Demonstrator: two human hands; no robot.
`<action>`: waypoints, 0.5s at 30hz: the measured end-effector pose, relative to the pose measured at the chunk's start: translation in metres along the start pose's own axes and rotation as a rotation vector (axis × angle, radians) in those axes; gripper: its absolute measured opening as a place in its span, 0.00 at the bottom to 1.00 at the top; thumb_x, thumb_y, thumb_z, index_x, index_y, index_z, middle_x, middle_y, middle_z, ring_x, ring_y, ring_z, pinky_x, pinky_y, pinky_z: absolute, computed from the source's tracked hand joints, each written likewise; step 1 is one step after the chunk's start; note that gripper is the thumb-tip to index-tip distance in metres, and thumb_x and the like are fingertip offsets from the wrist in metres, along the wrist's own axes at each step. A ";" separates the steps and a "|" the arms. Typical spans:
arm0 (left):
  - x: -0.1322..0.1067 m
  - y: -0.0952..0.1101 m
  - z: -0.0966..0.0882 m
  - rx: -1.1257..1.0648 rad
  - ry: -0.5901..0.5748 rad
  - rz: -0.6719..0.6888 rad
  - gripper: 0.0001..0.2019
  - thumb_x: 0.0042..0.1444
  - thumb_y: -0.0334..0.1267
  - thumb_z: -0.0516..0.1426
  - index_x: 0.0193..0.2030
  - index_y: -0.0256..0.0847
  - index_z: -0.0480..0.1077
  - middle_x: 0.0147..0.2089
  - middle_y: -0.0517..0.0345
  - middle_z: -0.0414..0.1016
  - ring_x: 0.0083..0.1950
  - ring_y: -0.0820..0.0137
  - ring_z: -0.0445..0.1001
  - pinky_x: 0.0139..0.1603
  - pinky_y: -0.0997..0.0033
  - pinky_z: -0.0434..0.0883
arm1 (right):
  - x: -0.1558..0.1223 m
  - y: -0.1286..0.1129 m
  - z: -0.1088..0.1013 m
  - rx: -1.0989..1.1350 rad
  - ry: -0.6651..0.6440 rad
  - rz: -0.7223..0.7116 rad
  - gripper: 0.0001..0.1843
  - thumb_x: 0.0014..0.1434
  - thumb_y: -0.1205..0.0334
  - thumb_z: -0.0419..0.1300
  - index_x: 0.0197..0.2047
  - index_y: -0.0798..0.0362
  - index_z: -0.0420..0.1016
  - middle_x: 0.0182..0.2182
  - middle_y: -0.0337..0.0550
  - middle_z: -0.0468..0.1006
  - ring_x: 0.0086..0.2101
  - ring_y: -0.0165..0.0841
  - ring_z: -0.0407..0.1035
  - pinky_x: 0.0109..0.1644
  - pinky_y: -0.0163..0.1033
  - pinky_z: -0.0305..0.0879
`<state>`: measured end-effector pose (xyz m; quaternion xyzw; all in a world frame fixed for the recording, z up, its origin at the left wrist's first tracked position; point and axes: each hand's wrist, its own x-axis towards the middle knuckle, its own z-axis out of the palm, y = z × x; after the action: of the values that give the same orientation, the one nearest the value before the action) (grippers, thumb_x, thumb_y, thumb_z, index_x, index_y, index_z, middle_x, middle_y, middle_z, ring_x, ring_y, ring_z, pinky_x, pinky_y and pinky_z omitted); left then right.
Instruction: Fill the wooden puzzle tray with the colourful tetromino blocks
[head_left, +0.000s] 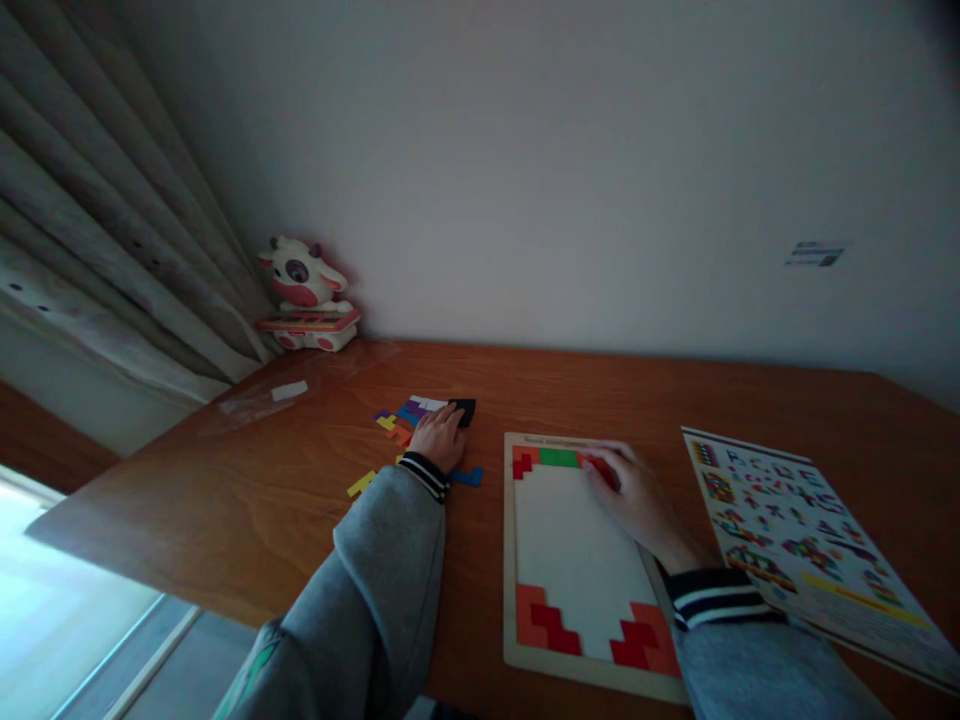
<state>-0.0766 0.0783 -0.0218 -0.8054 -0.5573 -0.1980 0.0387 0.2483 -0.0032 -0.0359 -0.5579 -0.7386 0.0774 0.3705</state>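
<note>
My left hand (440,437) rests among loose coloured puzzle pieces, its fingers stretched over a black piece (466,411). A blue piece (469,478) lies to its right and a yellow piece (361,485) to its lower left. Over the top right corner of a wooden puzzle board (510,560), my right hand (634,500) is closed on a red puzzle piece (609,473), partly hidden by the fingers. In the board's top row sits a green piece (559,457), beside red and orange ones. Red and orange pieces also fill both bottom corners.
A printed sheet with colourful figures (810,540) lies right of the board, partly under my right sleeve. At the back left stands a cow toy (307,290) near the curtain (112,190). Clear plastic with a white label (289,391) lies on the table (262,490).
</note>
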 end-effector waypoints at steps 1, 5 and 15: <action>0.000 -0.001 0.001 0.002 -0.017 0.009 0.19 0.59 0.30 0.56 0.57 0.34 0.73 0.62 0.40 0.72 0.61 0.53 0.71 0.64 0.49 0.68 | 0.000 0.000 0.000 0.001 -0.002 0.002 0.16 0.66 0.54 0.53 0.49 0.51 0.77 0.47 0.50 0.76 0.48 0.43 0.72 0.56 0.52 0.68; -0.001 0.002 0.003 -0.004 -0.055 0.077 0.17 0.59 0.29 0.56 0.54 0.39 0.76 0.60 0.46 0.75 0.57 0.56 0.74 0.62 0.52 0.70 | 0.000 -0.002 -0.001 0.002 -0.001 0.011 0.17 0.66 0.53 0.53 0.49 0.50 0.77 0.47 0.49 0.76 0.48 0.42 0.73 0.56 0.51 0.68; 0.004 0.002 0.009 -0.080 -0.050 0.215 0.09 0.64 0.35 0.58 0.47 0.40 0.79 0.51 0.49 0.78 0.52 0.63 0.77 0.58 0.63 0.74 | 0.000 0.003 0.002 0.001 -0.001 0.016 0.17 0.66 0.51 0.53 0.49 0.50 0.78 0.48 0.50 0.76 0.49 0.43 0.72 0.57 0.52 0.67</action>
<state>-0.0709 0.0837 -0.0281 -0.8660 -0.4603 -0.1947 0.0138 0.2500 -0.0017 -0.0390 -0.5635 -0.7341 0.0811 0.3700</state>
